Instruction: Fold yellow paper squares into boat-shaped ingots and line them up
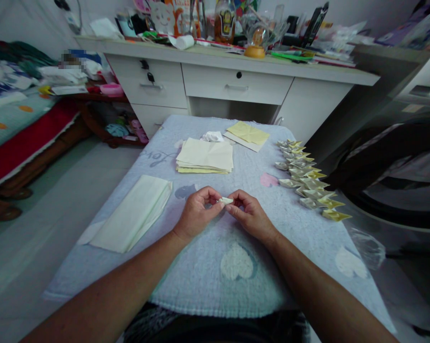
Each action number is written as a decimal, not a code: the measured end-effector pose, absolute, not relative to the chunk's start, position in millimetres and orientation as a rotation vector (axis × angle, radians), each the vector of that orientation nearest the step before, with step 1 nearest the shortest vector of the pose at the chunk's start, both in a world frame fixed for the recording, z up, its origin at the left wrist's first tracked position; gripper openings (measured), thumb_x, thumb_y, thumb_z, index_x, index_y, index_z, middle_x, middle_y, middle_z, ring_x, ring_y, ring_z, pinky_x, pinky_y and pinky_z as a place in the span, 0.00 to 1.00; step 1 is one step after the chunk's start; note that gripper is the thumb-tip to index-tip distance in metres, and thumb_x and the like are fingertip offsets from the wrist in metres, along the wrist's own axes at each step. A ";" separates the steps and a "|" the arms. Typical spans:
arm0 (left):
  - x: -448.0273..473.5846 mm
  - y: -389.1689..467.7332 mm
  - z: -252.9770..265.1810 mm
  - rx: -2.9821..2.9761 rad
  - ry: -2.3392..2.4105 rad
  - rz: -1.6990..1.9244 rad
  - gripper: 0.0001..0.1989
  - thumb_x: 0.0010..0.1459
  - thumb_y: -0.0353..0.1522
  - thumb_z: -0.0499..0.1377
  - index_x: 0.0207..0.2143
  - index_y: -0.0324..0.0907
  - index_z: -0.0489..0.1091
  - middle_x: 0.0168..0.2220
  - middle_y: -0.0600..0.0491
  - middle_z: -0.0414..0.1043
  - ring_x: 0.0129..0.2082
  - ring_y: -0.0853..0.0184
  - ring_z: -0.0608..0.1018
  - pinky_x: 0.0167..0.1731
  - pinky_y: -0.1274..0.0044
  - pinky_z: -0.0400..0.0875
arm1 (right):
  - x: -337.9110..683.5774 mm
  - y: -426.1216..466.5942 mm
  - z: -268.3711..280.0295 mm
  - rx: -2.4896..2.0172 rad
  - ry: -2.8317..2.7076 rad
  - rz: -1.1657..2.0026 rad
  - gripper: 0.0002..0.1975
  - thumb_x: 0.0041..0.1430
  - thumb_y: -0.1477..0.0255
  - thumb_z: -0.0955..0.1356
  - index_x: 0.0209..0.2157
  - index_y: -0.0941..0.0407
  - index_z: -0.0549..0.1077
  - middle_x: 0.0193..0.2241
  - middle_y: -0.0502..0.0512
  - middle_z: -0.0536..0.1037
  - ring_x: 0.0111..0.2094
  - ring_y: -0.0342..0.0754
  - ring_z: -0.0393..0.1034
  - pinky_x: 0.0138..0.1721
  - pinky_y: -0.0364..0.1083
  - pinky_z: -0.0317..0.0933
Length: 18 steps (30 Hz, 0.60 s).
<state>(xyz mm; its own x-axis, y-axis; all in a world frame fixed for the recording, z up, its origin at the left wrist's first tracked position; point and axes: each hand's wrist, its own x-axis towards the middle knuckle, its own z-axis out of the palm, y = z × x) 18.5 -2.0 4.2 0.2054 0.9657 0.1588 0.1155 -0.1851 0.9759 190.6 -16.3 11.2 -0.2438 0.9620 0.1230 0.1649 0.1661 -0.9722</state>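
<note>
Between my fingertips, just above the cloth-covered table (200,286), is a small piece of folded pale paper (225,200). My left hand (199,212) pinches its left end. My right hand (250,213) pinches the other end with thumb and forefinger. Beyond my hands lies a stack of cream paper sheets (206,155), with yellow sheets (249,132) behind it to the right. A long folded pale green paper bundle (132,214) rests left of my hands. Folded paper boats (310,183), white and yellow, stand in rows along the right side.
A white desk (236,88) crowded with jars, papers and toys stands beyond the table. A front-loading washing machine (397,171) is at the right, with a clear plastic bag (367,247) near the table's edge. To the left is a bed (22,128).
</note>
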 end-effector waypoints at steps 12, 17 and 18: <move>21.2 -3.1 5.9 1.494 1.010 0.987 0.12 0.53 0.35 0.63 0.38 0.39 0.68 0.30 0.55 0.69 0.31 0.71 0.71 0.32 0.79 0.64 | 195.6 -14.7 7.9 -1.076 -1.422 1.248 0.13 0.56 0.61 0.70 0.28 0.56 0.69 0.22 0.46 0.64 0.26 0.41 0.55 0.29 0.42 0.50; 18.3 -3.3 7.3 1.624 1.088 0.913 0.14 0.57 0.39 0.58 0.24 0.39 0.64 0.22 0.60 0.57 0.23 0.74 0.61 0.24 0.80 0.55 | 197.1 -14.9 7.0 -1.071 -1.380 1.268 0.12 0.56 0.62 0.70 0.28 0.56 0.69 0.23 0.46 0.65 0.26 0.41 0.55 0.28 0.42 0.50; 17.6 -3.3 8.1 1.640 1.093 0.913 0.14 0.57 0.38 0.58 0.24 0.39 0.63 0.22 0.60 0.57 0.23 0.74 0.61 0.24 0.80 0.55 | 197.1 -15.0 7.4 -1.071 -1.390 1.280 0.12 0.56 0.62 0.70 0.29 0.56 0.69 0.23 0.46 0.65 0.26 0.41 0.56 0.29 0.42 0.51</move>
